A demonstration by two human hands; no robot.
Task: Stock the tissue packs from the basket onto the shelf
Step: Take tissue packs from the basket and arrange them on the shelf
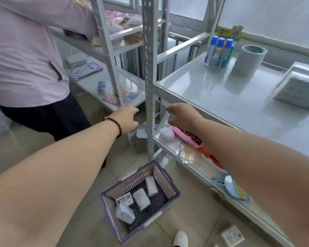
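A purple plastic basket [169, 186] stands on the floor below my arms, with several white tissue packs [141, 199] lying inside. My left hand [126, 119], with a dark bead bracelet at the wrist, reaches forward with loosely curled fingers and holds nothing. My right hand [181, 115] is stretched out near the front edge of the white shelf [212, 97], fingers relaxed and empty. Two stacked tissue packs [299, 86] lie on that shelf at the far right.
A grey perforated shelf post [149, 77] rises between my hands. A grey tape roll [248, 59] and blue-capped tubes [218, 51] stand on the shelf. The lower shelf holds brushes and small goods. Another person [25, 56] in a pink shirt works at the left rack. One pack [232, 236] lies on the floor.
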